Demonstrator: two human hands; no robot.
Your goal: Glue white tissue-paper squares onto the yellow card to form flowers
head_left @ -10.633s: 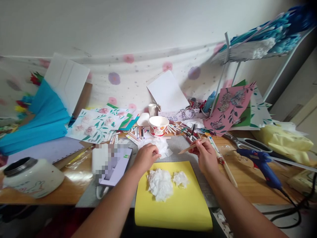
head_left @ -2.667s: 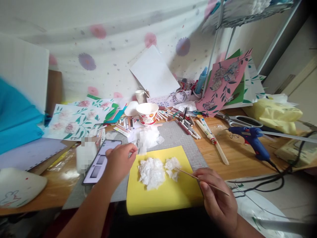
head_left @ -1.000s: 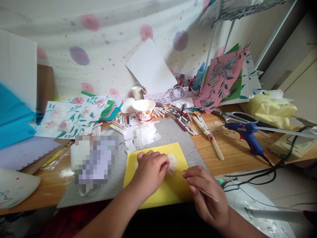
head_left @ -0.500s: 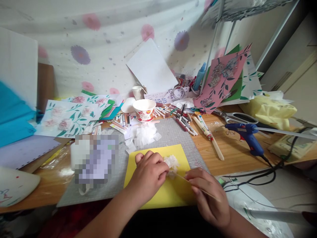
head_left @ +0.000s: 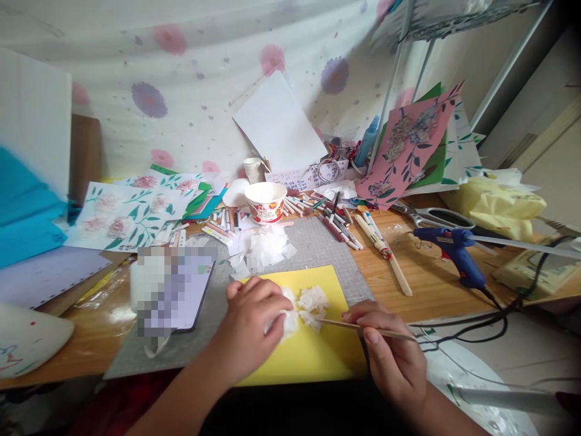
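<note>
A yellow sheet (head_left: 313, 354) lies on the grey cutting mat (head_left: 318, 242) at the desk's front edge. On it sit two clumps of crumpled white tissue. My left hand (head_left: 247, 324) rests curled over the bigger tissue clump (head_left: 289, 321), pressing it down. My right hand (head_left: 393, 357) pinches a thin wooden stick (head_left: 358, 327), its tip touching the smaller tissue clump (head_left: 313, 301).
Loose white tissue squares (head_left: 263, 249), a paper cup (head_left: 265, 201) and several markers (head_left: 338, 227) lie behind the sheet. A phone (head_left: 181, 290) sits to the left. A blue glue gun (head_left: 454, 248), scissors (head_left: 436, 215) and cables (head_left: 472, 324) are to the right.
My left hand has slid left and down, uncovering the smaller clump and part of the bigger one. The stick has turned flatter, its tip still at the smaller clump.
</note>
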